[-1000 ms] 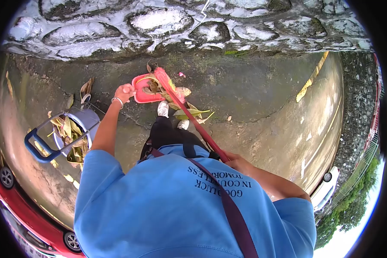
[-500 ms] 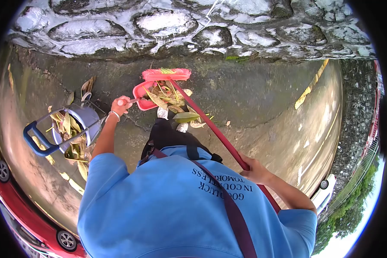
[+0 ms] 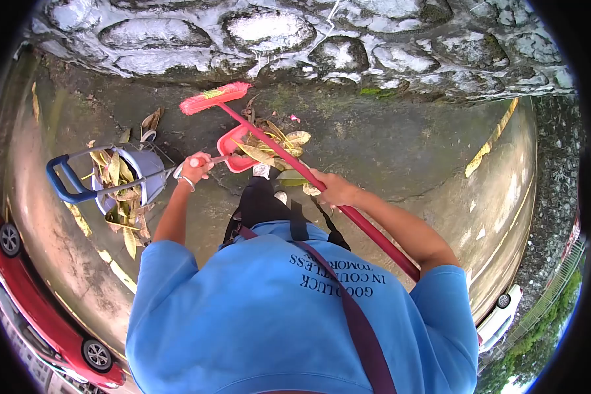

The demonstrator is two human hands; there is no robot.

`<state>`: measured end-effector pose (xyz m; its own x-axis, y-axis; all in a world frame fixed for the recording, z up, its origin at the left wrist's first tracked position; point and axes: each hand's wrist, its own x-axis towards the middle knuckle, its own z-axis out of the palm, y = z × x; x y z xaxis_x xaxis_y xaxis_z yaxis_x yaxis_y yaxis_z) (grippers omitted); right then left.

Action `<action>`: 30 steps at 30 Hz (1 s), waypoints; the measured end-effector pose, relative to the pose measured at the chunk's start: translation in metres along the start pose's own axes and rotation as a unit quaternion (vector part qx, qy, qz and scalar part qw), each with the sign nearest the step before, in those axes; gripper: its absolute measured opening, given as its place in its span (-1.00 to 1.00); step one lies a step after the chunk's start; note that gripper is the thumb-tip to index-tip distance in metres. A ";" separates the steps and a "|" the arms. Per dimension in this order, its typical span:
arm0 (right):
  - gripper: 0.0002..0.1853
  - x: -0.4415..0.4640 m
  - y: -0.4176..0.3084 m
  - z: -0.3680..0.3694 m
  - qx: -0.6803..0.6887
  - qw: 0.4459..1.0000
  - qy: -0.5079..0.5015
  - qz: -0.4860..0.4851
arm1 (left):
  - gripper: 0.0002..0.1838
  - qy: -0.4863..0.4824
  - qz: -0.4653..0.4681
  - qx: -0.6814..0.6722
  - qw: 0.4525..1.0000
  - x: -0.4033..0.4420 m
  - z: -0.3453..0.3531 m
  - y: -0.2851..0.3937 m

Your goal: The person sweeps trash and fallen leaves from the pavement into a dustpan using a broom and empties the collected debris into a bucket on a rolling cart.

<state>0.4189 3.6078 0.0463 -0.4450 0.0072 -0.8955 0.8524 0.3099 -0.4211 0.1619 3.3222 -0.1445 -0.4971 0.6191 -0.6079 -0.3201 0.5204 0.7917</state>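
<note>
My left hand (image 3: 196,168) is closed around the handle of a pink dustpan (image 3: 238,164), which rests on the ground ahead of my feet. A heap of dry leaves (image 3: 279,136) lies in and beside the pan; how many are inside I cannot tell. My right hand (image 3: 337,190) grips the red pole of a broom (image 3: 215,98). Its pink bristled head, with yellow-green bristles in the middle, is beyond the pan near the wall, and the pole crosses over the leaves. Whether the head touches the ground is unclear.
Left of my left hand, a grey bucket (image 3: 152,169) full of leaves stands in a metal-framed cart with a blue handle (image 3: 62,180). Ahead runs a rough stone wall (image 3: 269,33). A red car (image 3: 46,308) and a white car (image 3: 499,318) are behind me on either side.
The broom head has moved left and away toward the wall, off the leaves. My right hand has come forward and inward with the pole. My left hand still holds the dustpan.
</note>
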 end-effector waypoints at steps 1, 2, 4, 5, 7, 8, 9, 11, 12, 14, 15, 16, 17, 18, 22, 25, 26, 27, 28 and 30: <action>-0.17 0.008 0.006 0.006 -0.004 1.000 -0.001 0.014 | -0.88 0.000 0.000 0.000 1.000 -0.011 0.002 0.002; -0.21 0.008 0.014 0.013 -0.035 0.999 0.012 0.017 | -0.87 0.000 -0.002 0.000 1.000 -0.023 0.002 0.003; -0.29 0.001 0.039 0.022 -0.097 0.994 0.038 0.024 | -0.88 0.009 0.006 0.021 1.000 -0.047 0.002 0.002; -0.26 0.005 0.069 0.030 -0.160 0.985 0.064 -0.006 | -0.88 0.020 0.009 0.021 1.000 -0.059 0.003 0.000; -0.21 -0.010 0.107 0.040 -0.198 0.976 0.090 0.015 | -0.88 0.028 0.008 0.014 0.999 -0.077 0.001 -0.009; -0.19 -0.018 0.120 0.041 -0.185 0.978 0.096 0.029 | -0.88 0.027 0.011 0.017 0.999 -0.083 0.000 -0.014; -0.18 -0.030 0.129 0.044 -0.172 0.979 0.099 0.043 | -0.88 0.026 0.012 0.020 0.999 -0.093 0.000 -0.017; -0.16 -0.053 0.153 0.055 -0.142 0.982 0.105 0.071 | -0.88 0.022 0.011 0.032 0.999 -0.112 0.003 -0.020; -0.16 -0.063 0.165 0.059 -0.128 0.982 0.111 0.081 | -0.88 0.028 0.010 0.029 0.999 -0.118 0.004 -0.020; -0.15 -0.090 0.175 0.066 -0.092 0.985 0.109 0.095 | -0.89 0.042 0.010 0.023 0.999 -0.129 0.002 -0.021; -0.15 -0.112 0.172 0.071 -0.068 0.988 0.100 0.099 | -0.88 0.041 0.007 0.015 0.999 -0.133 0.001 -0.022; -0.15 -0.130 0.174 0.078 -0.045 0.989 0.093 0.103 | -0.88 0.044 0.006 0.016 0.999 -0.136 -0.001 -0.023; -0.15 -0.137 0.191 0.091 -0.026 0.988 0.091 0.120 | -0.87 0.045 0.006 0.017 0.999 -0.137 -0.002 -0.024; -0.15 -0.144 0.208 0.104 -0.008 0.986 0.089 0.139 | -0.87 0.045 0.006 0.017 0.999 -0.137 -0.003 -0.025; -0.16 -0.181 0.221 0.147 0.061 0.984 0.089 0.139 | -0.87 0.007 0.008 0.024 1.000 -0.127 0.000 -0.029; -0.17 -0.211 0.189 0.170 0.188 0.963 0.105 0.164 | -0.87 -0.013 0.013 0.036 0.999 -0.111 -0.001 -0.036; -0.17 -0.211 0.188 0.177 0.238 0.948 0.122 0.170 | -0.87 -0.020 0.012 0.038 0.999 -0.107 -0.001 -0.043; -0.16 -0.210 0.190 0.186 0.288 0.931 0.139 0.177 | -0.88 -0.021 0.016 0.051 0.998 -0.105 -0.002 -0.044; -0.16 -0.209 0.191 0.197 0.337 0.910 0.155 0.185 | -0.89 -0.022 0.016 0.057 0.998 -0.104 -0.004 -0.044; -0.16 -0.208 0.189 0.207 0.418 0.871 0.174 0.190 | -0.90 -0.033 0.021 0.055 0.998 -0.097 -0.009 -0.047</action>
<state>0.7293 3.4679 0.1231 -0.0196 0.2918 -0.9563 0.7941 -0.5766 -0.1922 0.2181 3.2329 -0.1224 -0.4525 0.6770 -0.5805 -0.2090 0.5523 0.8070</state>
